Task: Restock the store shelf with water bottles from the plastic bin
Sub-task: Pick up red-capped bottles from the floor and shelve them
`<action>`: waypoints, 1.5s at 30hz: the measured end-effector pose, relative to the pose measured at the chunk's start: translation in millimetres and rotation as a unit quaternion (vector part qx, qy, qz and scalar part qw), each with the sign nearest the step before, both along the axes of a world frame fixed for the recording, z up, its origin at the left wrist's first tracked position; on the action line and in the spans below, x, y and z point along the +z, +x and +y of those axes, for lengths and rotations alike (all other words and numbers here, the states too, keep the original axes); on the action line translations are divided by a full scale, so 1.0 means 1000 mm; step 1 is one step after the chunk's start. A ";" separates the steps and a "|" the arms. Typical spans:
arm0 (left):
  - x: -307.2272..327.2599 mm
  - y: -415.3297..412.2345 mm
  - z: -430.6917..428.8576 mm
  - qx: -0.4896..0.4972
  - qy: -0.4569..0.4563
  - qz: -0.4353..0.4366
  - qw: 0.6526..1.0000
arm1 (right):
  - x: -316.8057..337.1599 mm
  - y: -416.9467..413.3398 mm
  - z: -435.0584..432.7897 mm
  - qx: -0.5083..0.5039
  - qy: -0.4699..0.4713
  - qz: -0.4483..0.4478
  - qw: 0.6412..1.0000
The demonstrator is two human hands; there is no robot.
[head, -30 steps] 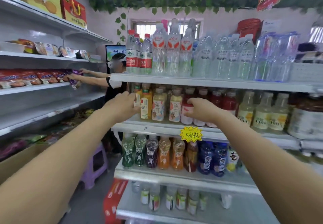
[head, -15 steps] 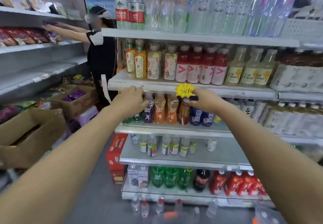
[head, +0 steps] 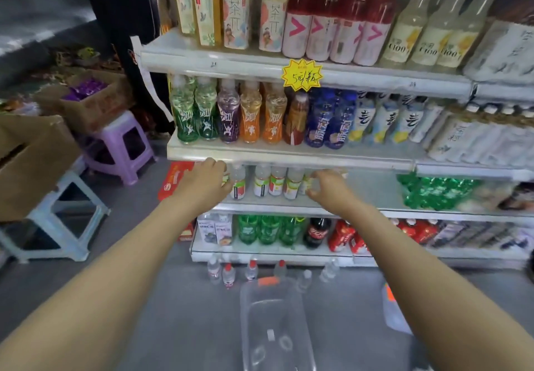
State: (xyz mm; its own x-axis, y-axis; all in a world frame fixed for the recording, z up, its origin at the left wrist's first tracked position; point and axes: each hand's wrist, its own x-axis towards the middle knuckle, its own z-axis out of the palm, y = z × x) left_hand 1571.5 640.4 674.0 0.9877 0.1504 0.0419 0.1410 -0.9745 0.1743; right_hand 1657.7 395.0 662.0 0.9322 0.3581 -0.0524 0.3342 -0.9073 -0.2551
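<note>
At shelf [head: 372, 191] edge: left hand [head: 202, 181], right hand [head: 328, 188] among bottles [head: 276, 182], grip unclear; room rightward.

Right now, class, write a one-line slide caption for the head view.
Left hand and right hand hover before shelf bottles, above a clear bin and water bottles on the floor.

Both forearms are bare along their whole visible length; the left grip [head: 205, 182] and right grip [head: 329, 188] are bare hands too.
</note>
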 end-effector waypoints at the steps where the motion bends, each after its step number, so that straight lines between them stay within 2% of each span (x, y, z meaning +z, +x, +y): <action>1: -0.013 0.004 0.002 0.006 0.000 0.008 1.000 | -0.013 0.006 0.002 0.006 -0.006 0.011 1.000; 5: -0.064 0.018 0.010 0.038 -0.012 0.045 0.998 | -0.068 0.028 0.013 0.029 -0.011 0.063 0.998; 13: -0.180 0.027 0.049 0.071 -0.100 0.114 0.986 | -0.177 0.040 0.060 0.055 -0.044 0.153 0.986; 19: -0.253 0.045 0.094 0.071 -0.089 0.191 0.975 | -0.251 0.041 0.110 0.025 -0.062 0.201 0.977; 28: -0.398 0.064 0.156 0.002 -0.063 0.262 0.963 | -0.394 0.034 0.182 -0.026 -0.078 0.268 0.960; 36: -0.546 0.079 0.171 0.014 -0.110 0.265 0.958 | -0.546 0.030 0.206 -0.038 -0.071 0.309 0.948; 40: -0.613 0.097 0.178 0.021 -0.117 0.241 0.963 | -0.623 0.036 0.219 -0.059 -0.023 0.310 0.949; 45: -0.686 0.120 0.182 0.019 -0.159 0.202 0.966 | -0.701 0.051 0.230 -0.059 -0.014 0.305 0.950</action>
State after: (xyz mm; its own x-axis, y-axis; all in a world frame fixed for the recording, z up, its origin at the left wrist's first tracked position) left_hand 1691.6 822.6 -12.3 0.9075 0.1291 -0.3996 0.2947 -0.8738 0.3868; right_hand 1708.2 625.2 -38.9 0.7589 0.2427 -0.6043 0.0267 -0.9387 -0.3436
